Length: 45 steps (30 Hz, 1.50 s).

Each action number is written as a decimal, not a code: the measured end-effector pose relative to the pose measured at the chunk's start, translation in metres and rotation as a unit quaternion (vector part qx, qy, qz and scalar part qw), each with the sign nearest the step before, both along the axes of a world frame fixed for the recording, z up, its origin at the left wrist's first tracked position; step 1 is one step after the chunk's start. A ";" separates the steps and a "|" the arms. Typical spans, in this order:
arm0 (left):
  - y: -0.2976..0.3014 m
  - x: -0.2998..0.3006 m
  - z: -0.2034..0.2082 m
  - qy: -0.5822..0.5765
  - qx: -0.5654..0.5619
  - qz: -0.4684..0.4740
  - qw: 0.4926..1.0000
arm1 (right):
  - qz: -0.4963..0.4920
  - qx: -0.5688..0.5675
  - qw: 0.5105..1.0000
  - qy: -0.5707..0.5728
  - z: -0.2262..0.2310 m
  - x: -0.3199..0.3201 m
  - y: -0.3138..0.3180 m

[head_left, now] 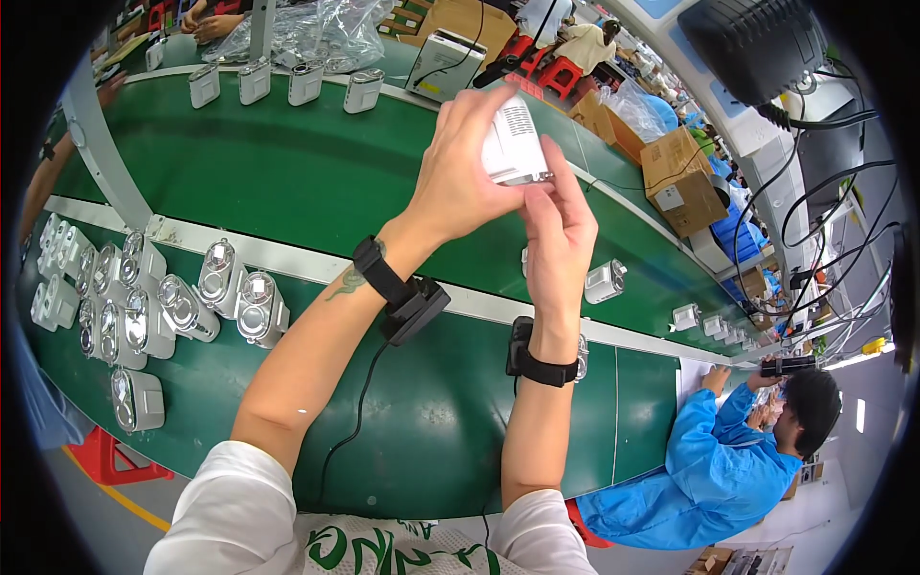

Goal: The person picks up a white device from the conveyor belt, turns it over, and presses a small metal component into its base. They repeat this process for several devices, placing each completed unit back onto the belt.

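Raised above the green belt, a small white boxy device with rounded edges and a printed label is gripped between both my hands. My left hand wraps its left side. The fingers and thumb of my right hand pinch its lower right edge, where a shiny strip shows. Black straps with small black modules circle both wrists; a cable trails from the left module. Similar white devices with clear, round-windowed faces stand grouped on the green table at left, one of them a white device nearest me.
Several white devices stand along the green belt, including a device right of my hands. A white frame post rises at left. A person in blue sits at right. Cartons and hanging black cables flank the far right.
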<state>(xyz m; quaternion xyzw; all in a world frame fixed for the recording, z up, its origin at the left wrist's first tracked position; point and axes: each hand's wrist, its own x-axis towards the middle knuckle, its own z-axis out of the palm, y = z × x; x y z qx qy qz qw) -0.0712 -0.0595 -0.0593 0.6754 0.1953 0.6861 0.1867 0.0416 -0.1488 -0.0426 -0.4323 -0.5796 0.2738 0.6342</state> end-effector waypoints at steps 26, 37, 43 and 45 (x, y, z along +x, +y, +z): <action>-0.003 -0.015 0.012 -0.100 -0.178 -0.391 0.897 | -0.016 0.098 0.991 0.086 0.006 0.000 0.002; -0.004 -0.008 0.007 -0.151 -0.135 -0.345 0.916 | -0.010 0.131 0.988 0.084 0.004 -0.002 0.001; -0.006 -0.009 0.007 -0.159 -0.140 -0.343 0.915 | -0.014 0.128 0.989 0.077 0.004 -0.003 -0.001; -0.006 -0.008 0.006 -0.161 -0.136 -0.338 0.917 | -0.016 0.128 0.989 0.076 0.006 -0.005 -0.002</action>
